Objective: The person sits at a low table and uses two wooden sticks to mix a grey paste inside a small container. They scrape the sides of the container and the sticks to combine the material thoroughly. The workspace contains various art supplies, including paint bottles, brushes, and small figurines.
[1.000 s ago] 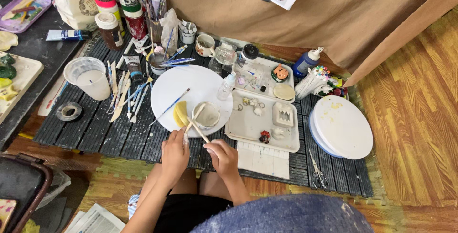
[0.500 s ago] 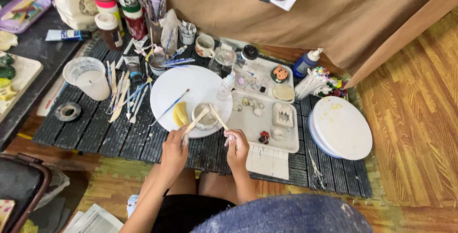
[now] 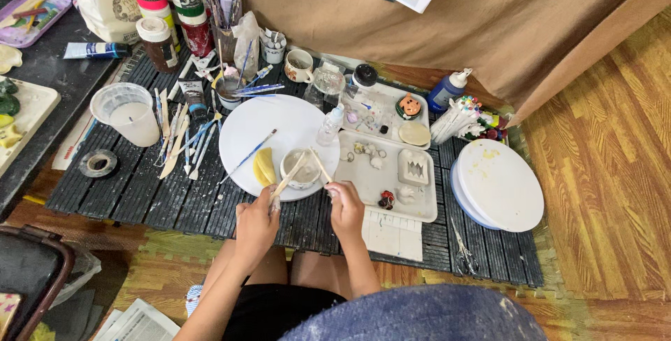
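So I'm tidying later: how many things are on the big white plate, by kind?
Small bowl: 1
Yellow piece: 1
Blue paintbrush: 1
Wooden sticks, one held by the left hand, one by the right hand, both reaching over the bowl: 2
Total: 5

Right hand (image 3: 347, 205) drew back from beside the left hand (image 3: 257, 219), lifting its wooden stick (image 3: 321, 166) clear, then returned it to the small bowl (image 3: 302, 168), crossing the left hand's stick (image 3: 289, 175).

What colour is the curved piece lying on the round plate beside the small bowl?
The curved piece is pale yellow, on the white plate; the head view shows it best.
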